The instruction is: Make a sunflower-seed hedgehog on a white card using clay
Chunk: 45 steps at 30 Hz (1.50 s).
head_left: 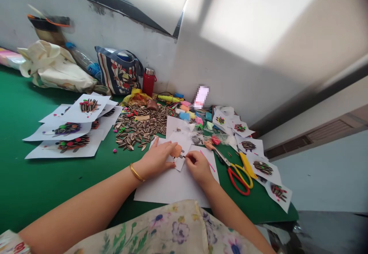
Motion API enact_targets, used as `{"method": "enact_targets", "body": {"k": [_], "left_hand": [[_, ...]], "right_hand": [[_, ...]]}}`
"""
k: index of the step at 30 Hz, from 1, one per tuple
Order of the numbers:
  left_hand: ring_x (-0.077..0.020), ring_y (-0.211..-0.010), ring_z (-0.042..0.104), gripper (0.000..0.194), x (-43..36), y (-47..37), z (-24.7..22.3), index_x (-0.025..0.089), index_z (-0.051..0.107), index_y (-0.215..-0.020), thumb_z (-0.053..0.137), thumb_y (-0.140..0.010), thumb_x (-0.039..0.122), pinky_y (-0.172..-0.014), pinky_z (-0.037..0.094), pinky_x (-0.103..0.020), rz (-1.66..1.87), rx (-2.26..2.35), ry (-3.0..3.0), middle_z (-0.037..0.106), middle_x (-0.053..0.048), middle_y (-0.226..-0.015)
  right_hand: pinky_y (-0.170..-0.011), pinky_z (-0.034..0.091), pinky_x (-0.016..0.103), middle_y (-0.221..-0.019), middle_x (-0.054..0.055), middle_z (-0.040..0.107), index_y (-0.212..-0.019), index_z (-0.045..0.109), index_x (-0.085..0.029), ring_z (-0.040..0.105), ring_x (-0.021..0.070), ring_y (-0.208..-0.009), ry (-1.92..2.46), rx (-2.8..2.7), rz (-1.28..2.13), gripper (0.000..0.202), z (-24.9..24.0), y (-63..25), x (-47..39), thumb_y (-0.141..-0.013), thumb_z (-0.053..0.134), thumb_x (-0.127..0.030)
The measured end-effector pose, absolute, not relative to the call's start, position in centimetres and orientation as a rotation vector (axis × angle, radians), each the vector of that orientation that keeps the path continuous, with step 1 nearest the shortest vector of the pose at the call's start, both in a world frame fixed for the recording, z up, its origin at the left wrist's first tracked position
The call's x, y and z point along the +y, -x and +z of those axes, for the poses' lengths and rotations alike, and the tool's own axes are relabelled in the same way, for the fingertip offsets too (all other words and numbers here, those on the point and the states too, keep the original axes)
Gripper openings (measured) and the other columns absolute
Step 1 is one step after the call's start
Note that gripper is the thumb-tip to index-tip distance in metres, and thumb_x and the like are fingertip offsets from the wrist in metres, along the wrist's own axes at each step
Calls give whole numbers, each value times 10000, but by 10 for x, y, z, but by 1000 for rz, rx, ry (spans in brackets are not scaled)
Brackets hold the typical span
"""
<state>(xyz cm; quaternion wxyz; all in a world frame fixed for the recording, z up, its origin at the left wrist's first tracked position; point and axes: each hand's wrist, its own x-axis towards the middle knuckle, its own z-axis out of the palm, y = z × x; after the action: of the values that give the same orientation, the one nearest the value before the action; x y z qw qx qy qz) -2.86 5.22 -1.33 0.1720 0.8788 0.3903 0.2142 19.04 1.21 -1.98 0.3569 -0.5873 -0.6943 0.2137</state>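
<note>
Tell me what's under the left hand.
White paper shows under the left hand, with an orange piece at its edge. Anything directly beneath the palm is covered and can't be seen.

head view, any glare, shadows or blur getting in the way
In the head view, bright light washes out part of the pale surface at upper right, with a broad shadow below it; in the head view, the phone is masked by pixel blocks; also in the head view, the piece at the right hand is too small to make out.
</note>
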Motion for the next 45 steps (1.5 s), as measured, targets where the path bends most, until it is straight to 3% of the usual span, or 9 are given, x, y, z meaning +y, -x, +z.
{"method": "enact_targets", "body": {"k": [45], "left_hand": [[-312, -1344, 444, 719, 52, 29, -12, 227, 379, -1414, 710, -788, 352, -1162, 54, -605, 624, 1096, -2455, 529, -136, -1410]], "right_hand": [[-707, 424, 295, -802, 36, 631, -792, 624, -213, 566, 187, -760, 1538, -1952, 393, 125, -21, -188, 15, -811, 517, -151]]}}
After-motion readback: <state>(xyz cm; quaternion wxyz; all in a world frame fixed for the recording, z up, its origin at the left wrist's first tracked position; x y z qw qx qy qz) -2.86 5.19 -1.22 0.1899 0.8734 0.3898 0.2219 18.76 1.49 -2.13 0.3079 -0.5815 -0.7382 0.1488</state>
